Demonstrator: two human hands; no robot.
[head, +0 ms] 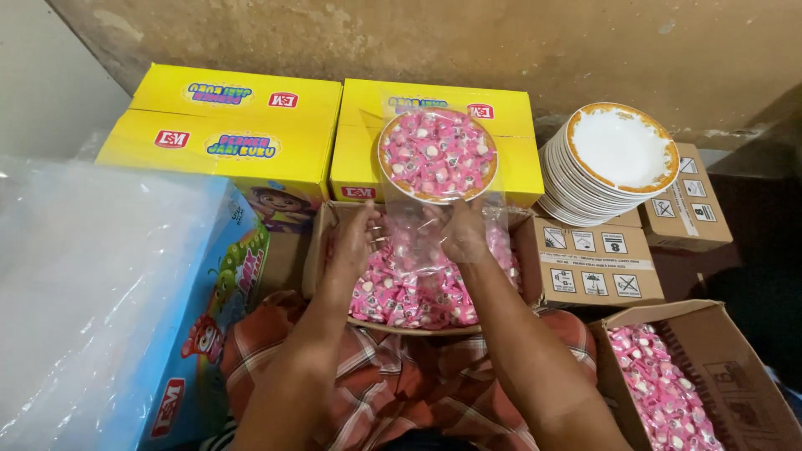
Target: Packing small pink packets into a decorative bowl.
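My left hand (355, 238) and my right hand (464, 234) both grip the open end of a clear plastic bag (422, 238). Inside the bag sits a white plate with a gold rim (437, 155), heaped with pink wrapped candies; it leans tilted against a yellow carton (434, 138). Under my hands is an open cardboard box of pink wrapped candies (418, 292), resting above my lap in checked orange cloth.
A stack of gold-rimmed white plates (614, 163) leans on brown cartons (593, 263) to the right. Another open box of pink candies (668, 388) stands at lower right. A second yellow carton (225, 129) sits at back left, a blue carton (225, 317) under clear plastic sheeting (92, 284) at left.
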